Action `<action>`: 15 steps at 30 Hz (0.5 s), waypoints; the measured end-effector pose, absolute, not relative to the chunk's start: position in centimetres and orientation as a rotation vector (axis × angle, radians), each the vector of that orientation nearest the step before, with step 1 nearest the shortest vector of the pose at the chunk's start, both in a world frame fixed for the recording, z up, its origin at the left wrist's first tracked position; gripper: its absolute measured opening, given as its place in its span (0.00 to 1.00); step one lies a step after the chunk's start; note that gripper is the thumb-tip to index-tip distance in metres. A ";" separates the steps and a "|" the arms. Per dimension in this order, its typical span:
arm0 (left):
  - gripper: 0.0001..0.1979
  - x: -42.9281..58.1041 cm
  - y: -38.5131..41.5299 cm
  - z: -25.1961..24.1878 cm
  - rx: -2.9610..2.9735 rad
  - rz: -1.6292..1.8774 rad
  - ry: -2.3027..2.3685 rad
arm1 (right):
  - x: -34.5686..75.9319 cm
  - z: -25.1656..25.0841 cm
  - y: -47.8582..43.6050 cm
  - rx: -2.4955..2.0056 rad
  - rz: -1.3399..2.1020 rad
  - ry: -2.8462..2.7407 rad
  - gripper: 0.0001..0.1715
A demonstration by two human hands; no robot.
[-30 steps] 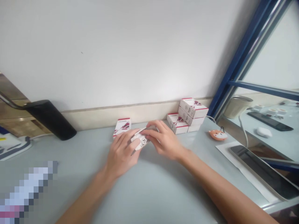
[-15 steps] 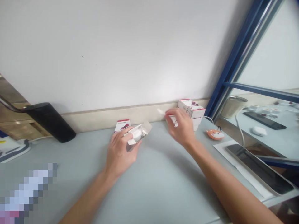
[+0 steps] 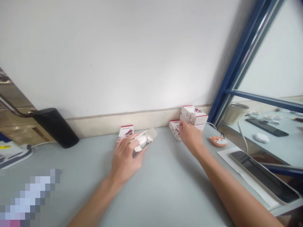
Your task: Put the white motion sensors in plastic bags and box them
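My left hand (image 3: 129, 156) is closed around a small white carton (image 3: 145, 142), tilted, with its end flap open to the right. Rounded white pieces show inside it; their kind is unclear. Just behind this hand stands a white carton with red print (image 3: 126, 130), partly covered by the fingers. My right hand (image 3: 190, 134) has its fingers drawn together at a low red-and-white carton (image 3: 174, 128), in front of a stack of similar cartons (image 3: 194, 116). Whatever its fingertips pinch is hidden from view.
A black cylinder (image 3: 56, 127) leans at the left by the wall. On the right lie an orange fox-faced case (image 3: 219, 140) and a phone-like dark slab (image 3: 262, 175) on white paper (image 3: 224, 153). A blue-framed mirror (image 3: 236, 91) stands at the right edge.
My right hand has moved right and down to the low carton. The small white blurred piece at its fingertips no longer shows. My left hand keeps hold of the open carton.
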State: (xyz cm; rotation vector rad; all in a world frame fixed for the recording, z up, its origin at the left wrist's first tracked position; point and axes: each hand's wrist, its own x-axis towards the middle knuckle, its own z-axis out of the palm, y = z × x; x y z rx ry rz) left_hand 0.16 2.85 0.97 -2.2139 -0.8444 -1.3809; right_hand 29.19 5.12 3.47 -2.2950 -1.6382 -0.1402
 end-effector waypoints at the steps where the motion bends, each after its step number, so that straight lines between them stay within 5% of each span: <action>1: 0.22 0.2 2.8 1.0 -2.217 -1.370 -0.832 | 29.3 3.5 5.1 -2.261 -0.167 -1.636 0.21; 9: 0.26 0.9 1.0 2.5 -2.261 -1.261 -0.695 | 25.9 4.6 2.2 -0.990 -0.480 -1.896 0.17; 15: 0.24 0.8 1.1 2.6 -2.254 -1.253 -0.735 | 23.3 4.3 1.0 -0.843 -0.429 -2.235 0.27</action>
